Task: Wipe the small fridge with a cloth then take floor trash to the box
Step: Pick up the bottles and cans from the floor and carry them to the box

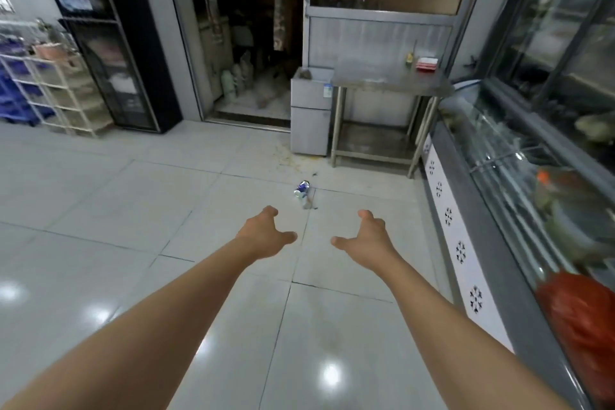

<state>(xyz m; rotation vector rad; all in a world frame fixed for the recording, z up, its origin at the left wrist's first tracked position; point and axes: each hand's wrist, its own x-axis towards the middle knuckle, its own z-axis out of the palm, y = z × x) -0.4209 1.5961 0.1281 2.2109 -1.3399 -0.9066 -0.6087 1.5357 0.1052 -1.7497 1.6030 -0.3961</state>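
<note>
A small silver fridge [309,116] stands against the far wall, left of a steel table, with a greyish cloth-like bundle [304,74] lying on its top. On the tiled floor in front of it lies a crushed blue and white can or wrapper [302,191], with small dark scraps [309,206] beside it. Both my arms reach forward over the floor. My left hand [266,233] and my right hand [367,236] hold nothing, their fingers loosely curled, short of the floor trash. No box shows in this view.
A steel table [389,80] with a red and white pack [426,64] stands right of the fridge. A glass display counter [519,176] runs along the right, with a red bag [579,313]. An open doorway [246,43], a dark cabinet [109,43] and white racks [56,90] lie left.
</note>
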